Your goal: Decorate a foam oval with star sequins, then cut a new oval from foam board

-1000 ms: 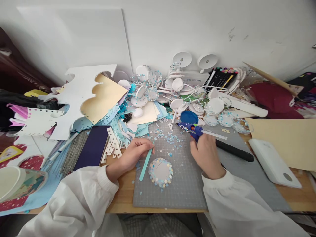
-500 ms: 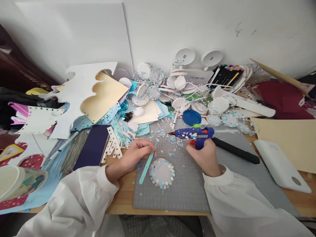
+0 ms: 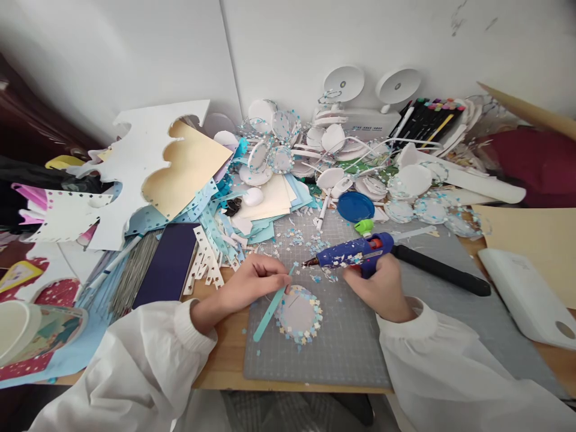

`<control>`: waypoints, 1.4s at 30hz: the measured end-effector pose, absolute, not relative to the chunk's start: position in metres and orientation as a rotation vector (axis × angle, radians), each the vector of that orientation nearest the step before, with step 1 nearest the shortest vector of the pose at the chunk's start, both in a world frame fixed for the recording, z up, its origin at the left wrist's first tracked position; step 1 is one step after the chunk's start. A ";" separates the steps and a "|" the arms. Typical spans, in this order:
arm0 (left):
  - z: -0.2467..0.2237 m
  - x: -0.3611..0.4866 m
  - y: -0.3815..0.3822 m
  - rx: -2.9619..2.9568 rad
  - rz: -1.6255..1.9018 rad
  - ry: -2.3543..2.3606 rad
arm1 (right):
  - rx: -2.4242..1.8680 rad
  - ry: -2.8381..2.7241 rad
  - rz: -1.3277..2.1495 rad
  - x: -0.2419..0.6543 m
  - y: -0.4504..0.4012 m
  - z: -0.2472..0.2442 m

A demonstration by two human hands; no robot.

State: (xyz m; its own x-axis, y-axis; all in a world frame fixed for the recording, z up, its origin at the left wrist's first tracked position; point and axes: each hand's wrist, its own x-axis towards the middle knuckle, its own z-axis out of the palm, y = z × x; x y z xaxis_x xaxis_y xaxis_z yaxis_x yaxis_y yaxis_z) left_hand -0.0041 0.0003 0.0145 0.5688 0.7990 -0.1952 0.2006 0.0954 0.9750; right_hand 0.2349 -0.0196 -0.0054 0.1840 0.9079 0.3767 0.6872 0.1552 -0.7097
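Note:
Pinched in my left hand [image 3: 258,282] is a pair of teal tweezers [image 3: 269,318], their narrow tip raised toward the glue gun and a small pale blue star [image 3: 294,266] at that tip. My right hand [image 3: 380,289] is wrapped round the handle of a blue hot glue gun [image 3: 346,252]. Its nozzle points left, close to the star; paper stars cling to its body. Below the tweezers lies a round white disc [image 3: 298,315] ringed with blue and cream stars, flat on the grey cutting mat [image 3: 315,366].
Loose stars [image 3: 292,237] lie scattered behind the gun. A blue lid [image 3: 355,206] and a green cap [image 3: 363,227] sit farther back. To the right are a black stick-like object [image 3: 441,271] and a white device [image 3: 524,294]. Decorated discs pile along the wall; punched paper strips [image 3: 204,258] lie left.
The tweezers' tip and the glue gun's nozzle have come closer together. My left hand has shifted slightly right, and the gun's nozzle now tilts further down. The camera view has shifted a little.

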 end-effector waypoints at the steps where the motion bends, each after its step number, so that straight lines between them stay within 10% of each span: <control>1: 0.015 -0.004 0.000 1.450 0.546 0.909 | -1.583 -1.572 0.307 0.235 -0.020 -0.006; 42: 0.016 -0.003 0.001 1.453 0.530 0.903 | -1.647 -1.657 -0.337 0.259 -0.012 -0.016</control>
